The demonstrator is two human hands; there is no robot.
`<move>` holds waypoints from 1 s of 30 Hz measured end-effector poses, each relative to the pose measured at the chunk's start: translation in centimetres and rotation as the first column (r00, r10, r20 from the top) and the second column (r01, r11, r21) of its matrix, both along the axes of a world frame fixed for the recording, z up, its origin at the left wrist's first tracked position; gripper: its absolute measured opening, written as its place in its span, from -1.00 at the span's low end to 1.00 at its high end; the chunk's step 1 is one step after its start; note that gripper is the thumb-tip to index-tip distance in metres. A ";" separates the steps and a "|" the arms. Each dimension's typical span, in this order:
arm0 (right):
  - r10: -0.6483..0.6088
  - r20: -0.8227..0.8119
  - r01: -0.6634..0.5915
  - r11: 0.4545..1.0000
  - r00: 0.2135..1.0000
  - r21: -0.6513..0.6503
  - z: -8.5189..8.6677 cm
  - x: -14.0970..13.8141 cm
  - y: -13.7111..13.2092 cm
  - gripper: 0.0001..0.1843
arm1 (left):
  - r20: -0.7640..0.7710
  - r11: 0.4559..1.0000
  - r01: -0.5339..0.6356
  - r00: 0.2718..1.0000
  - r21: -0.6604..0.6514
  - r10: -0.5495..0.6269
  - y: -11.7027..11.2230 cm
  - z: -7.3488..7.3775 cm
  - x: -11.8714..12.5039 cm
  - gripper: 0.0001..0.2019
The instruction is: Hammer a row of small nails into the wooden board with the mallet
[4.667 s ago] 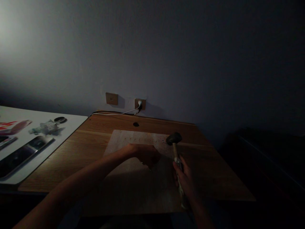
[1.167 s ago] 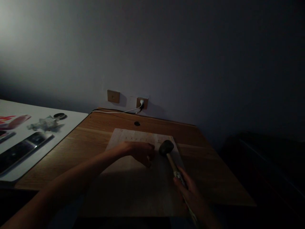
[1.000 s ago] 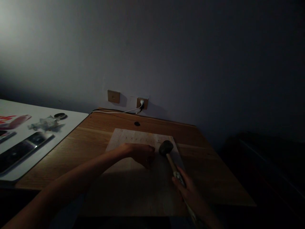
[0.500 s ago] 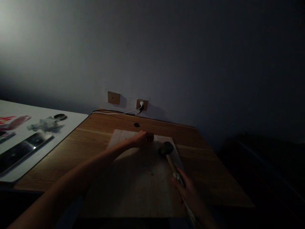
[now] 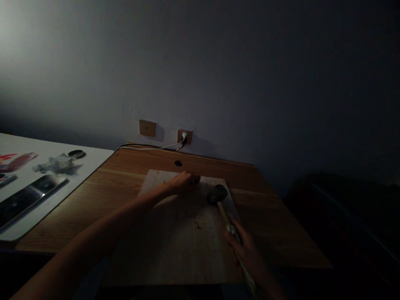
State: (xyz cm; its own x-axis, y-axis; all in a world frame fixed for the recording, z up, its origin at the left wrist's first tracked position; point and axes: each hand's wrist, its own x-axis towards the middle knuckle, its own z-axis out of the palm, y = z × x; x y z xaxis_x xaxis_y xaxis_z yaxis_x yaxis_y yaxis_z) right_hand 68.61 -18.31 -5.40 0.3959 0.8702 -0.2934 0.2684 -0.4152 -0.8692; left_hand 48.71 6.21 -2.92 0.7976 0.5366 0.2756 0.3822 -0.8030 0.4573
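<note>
A pale wooden board [image 5: 175, 250] lies on a brown wooden desk [image 5: 109, 191]. My right hand [image 5: 246, 250] is closed round the handle of a black-headed mallet [image 5: 218, 194], whose head rests on the board's far right part. My left hand [image 5: 185, 181] reaches to the board's far edge with its fingers curled and pinched; what they hold is too dark to make out. A small nail [image 5: 196, 225] stands or lies in the middle of the board.
A white table [image 5: 93, 160] adjoins on the left with a dark tablet [image 5: 28, 200], crumpled wrapping [image 5: 56, 166] and a round black item [image 5: 76, 153]. Two wall sockets [image 5: 184, 136] with a white cable sit behind the desk. Darkness hides the right side.
My left hand left the middle of the board and moved to its far edge, uncovering the small nail. The mallet head came down from the air onto the board and stays there.
</note>
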 end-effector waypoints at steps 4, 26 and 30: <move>0.020 -0.041 -0.021 1.000 0.999 -0.008 0.1 -0.1 0.0 -0.06 | -0.057 0.997 0.028 0.998 0.069 -0.024 0.0 0.3 0.0 -0.85; 0.041 0.053 -0.042 0.999 0.998 0.016 -0.1 0.4 0.3 -0.16 | 0.011 0.997 0.028 1.000 0.069 -0.029 0.1 -1.3 0.8 -0.88; 0.048 0.030 -0.048 0.999 0.998 0.007 -0.1 0.6 0.8 -0.19 | 0.084 1.000 -0.010 0.996 0.012 0.009 0.4 -2.3 1.1 -0.84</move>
